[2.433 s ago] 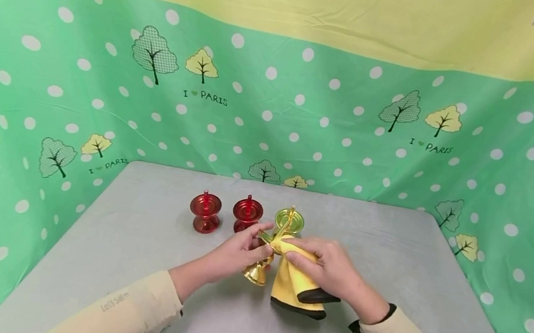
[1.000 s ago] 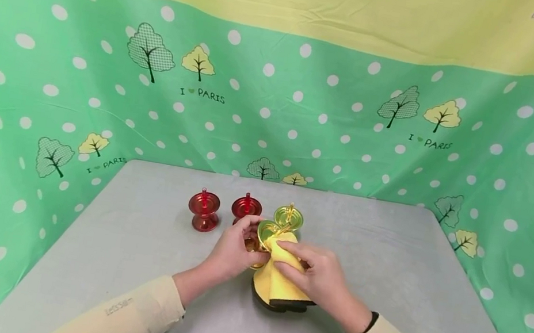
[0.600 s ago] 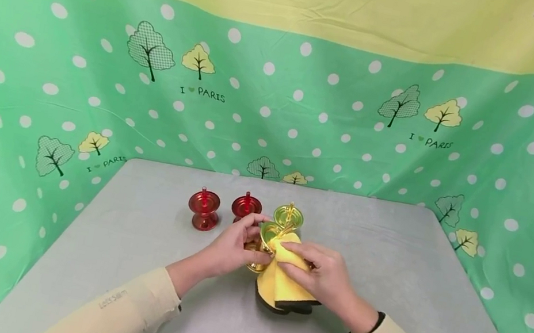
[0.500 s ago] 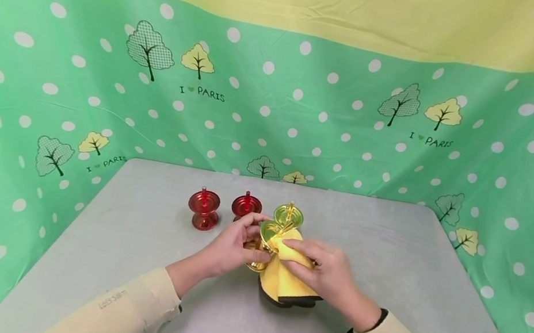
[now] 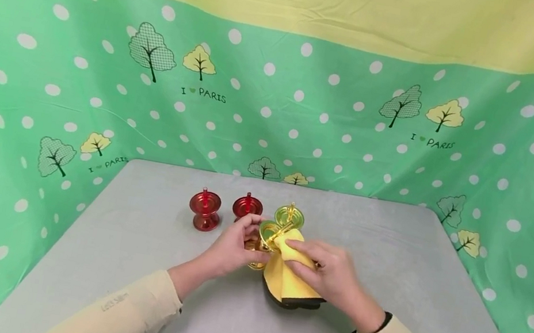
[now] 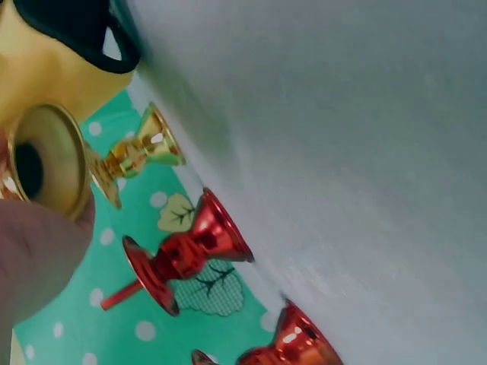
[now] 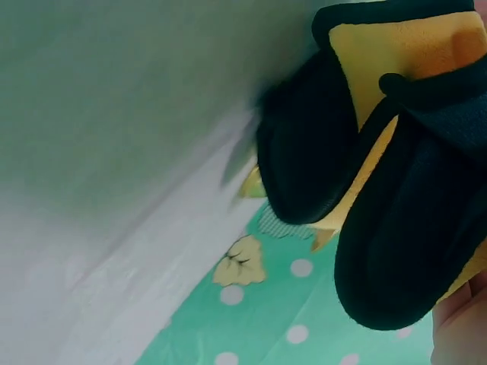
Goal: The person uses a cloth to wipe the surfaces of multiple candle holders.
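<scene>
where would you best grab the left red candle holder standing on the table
Grip the left red candle holder at its narrow waist, between the wide top dish and the flared base, probably coming from its left or front. It stands upright, the second red holder is close on its right, and a thin spike makes a top grasp awkward.

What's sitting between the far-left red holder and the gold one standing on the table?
A second red holder stands between the left red holder and the standing gold holder, all in one row. The head view shows it; the left hand partly covers its base.
</scene>
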A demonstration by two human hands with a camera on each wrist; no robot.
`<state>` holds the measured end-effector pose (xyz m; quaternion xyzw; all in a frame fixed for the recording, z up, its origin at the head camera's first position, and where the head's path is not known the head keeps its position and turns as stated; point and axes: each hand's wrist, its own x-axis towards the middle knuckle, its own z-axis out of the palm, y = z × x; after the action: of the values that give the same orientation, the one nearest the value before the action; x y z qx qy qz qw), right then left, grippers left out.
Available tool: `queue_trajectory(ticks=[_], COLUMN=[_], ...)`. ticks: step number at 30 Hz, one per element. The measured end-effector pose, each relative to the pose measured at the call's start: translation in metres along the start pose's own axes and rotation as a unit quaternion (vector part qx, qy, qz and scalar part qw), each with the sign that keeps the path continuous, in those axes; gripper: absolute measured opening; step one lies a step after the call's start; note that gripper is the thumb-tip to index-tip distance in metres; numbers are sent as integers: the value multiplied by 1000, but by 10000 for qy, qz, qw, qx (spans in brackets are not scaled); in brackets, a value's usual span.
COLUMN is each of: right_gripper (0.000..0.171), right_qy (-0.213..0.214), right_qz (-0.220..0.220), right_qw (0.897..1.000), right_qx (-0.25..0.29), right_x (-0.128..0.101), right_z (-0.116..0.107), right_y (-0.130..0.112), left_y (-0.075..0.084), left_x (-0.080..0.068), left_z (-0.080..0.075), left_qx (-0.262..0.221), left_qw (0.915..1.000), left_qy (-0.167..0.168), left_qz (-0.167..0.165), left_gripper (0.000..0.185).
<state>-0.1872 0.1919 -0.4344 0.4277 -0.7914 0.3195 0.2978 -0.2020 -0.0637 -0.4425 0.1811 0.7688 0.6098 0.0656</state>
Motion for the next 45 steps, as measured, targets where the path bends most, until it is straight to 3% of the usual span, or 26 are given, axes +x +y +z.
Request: queue_trajectory(ticks=[3,8,12,18,21,24,29,32,40,43,45], right_gripper=[31,27,23,29,24,19,26,28,33,34,34], right_qy=[64,217,437,645,730,817,889,838,382,217,183], right_qz=[-100,-375,-329,-414,-449,-439,-459,-507,-511,-410,-292], right_qw=[9998,9921,9866,9834,9822,9815,9810,9841,9911,9903,9908], right_qx=[-136,-1181,-1535,-1644,-1674,-1674,-1662,-1480,-1171,-1308,-1306], right_x=[3,5,5,5,5,4,2,1,-3,-5,-5], right_z=[2,7,6,6,6,7,7,5,-2,-3,-3], right_y=[-10,-18,-17,-13,-12,-12,-11,-9,0,2,2], left_y=[0,3,5,8,6,5,7,7,4,0,-1], left_x=[0,-3,-3,0,1,2,3,3,2,2,2], left_z=[6,13,12,10,10,10,6,4,-3,-4,-3], left_qx=[541,931,514,132,-172,-556,-1022,-1333,-1712,-1491,-1122], left_qw=[9980,9941,9981,9999,9997,9976,9902,9851,9795,9849,9920], left_qy=[302,408,170,34,-23,-209,-628,-704,-789,-698,-451], left_qz=[119,376,296,31,-142,-366,-717,-823,-707,-529,-353], left_gripper=[65,61,62,61,61,57,52,55,62,63,64])
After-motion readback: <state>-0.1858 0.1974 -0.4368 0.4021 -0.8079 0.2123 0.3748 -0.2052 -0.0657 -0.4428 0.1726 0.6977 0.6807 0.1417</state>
